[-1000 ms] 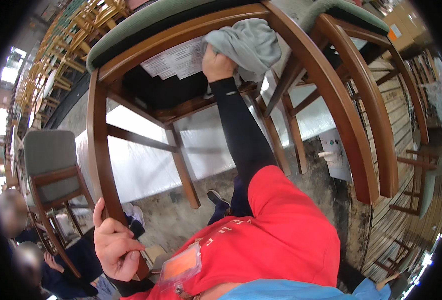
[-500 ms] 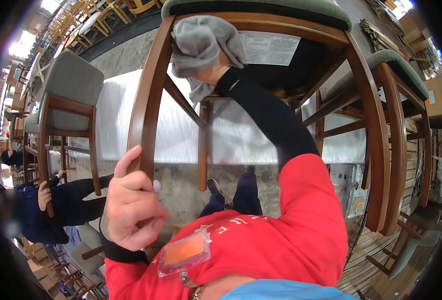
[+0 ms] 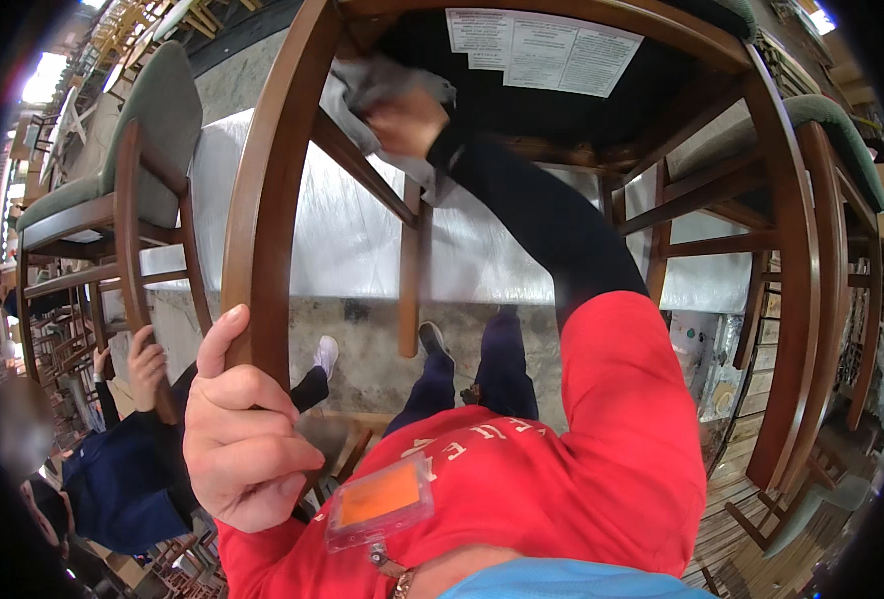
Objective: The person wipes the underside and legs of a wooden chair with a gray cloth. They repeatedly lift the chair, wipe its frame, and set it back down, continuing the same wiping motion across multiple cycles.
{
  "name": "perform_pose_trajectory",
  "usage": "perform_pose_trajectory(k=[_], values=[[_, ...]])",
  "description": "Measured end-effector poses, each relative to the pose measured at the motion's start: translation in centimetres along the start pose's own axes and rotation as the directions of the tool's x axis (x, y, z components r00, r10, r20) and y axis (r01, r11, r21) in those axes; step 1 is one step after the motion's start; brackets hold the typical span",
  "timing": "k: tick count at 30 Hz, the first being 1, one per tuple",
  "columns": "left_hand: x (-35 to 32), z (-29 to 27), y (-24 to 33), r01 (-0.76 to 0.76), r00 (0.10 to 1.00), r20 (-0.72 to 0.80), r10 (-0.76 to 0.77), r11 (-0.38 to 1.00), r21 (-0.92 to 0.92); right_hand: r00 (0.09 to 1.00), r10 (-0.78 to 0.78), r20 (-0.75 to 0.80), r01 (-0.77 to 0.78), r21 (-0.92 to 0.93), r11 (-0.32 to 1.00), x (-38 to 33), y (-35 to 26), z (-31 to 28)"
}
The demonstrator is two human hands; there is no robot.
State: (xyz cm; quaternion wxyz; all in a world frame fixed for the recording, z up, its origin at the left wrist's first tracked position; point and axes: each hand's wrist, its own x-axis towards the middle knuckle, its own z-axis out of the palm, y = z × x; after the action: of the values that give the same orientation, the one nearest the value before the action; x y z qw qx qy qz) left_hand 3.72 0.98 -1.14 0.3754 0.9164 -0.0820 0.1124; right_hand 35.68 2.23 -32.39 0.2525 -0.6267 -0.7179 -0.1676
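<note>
A brown wooden chair is tipped so the dark underside of its seat faces me. My left hand is closed around the lower end of its left leg, thumb laid along the wood. Under the seat, my right hand grips a crumpled grey cloth against the inner frame by the top of that same leg. The hand and cloth are slightly blurred. White printed labels are fixed to the underside, right of the cloth.
A plastic-covered surface lies behind the chair. Another grey-upholstered chair stands at left, where a co-worker's hand grips its leg. A further green-cushioned chair stands close on the right.
The chair has shifted up and toward me in view. My right hand has moved the cloth from the front rail deeper under the seat. At left, the co-worker's chair has turned.
</note>
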Motion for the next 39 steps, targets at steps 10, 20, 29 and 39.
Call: perform_pose_trajectory(k=[10,20,29,39], values=[[-0.6,-0.1,-0.4,0.008,1.0,-0.01,-0.008,0.999,-0.049,0.959,0.117,0.258,-0.14,0.072,0.988,3.9,-1.5,-7.9],[-0.9,-0.8,0.3,0.028,0.999,0.029,-0.028,1.0,-0.012,0.888,0.373,0.271,-0.374,-0.049,0.926,-3.9,-4.2,1.2],[-1.7,-0.8,-0.2,0.027,1.0,0.002,-0.027,1.0,-0.009,0.938,0.184,0.293,-0.144,-0.155,0.977,-15.2,-1.1,-2.2],[-1.6,-1.4,-0.7,-0.032,0.997,0.062,0.038,0.995,-0.099,0.441,0.884,-0.158,-0.724,-0.644,0.246,-25.7,-4.0,-5.7]])
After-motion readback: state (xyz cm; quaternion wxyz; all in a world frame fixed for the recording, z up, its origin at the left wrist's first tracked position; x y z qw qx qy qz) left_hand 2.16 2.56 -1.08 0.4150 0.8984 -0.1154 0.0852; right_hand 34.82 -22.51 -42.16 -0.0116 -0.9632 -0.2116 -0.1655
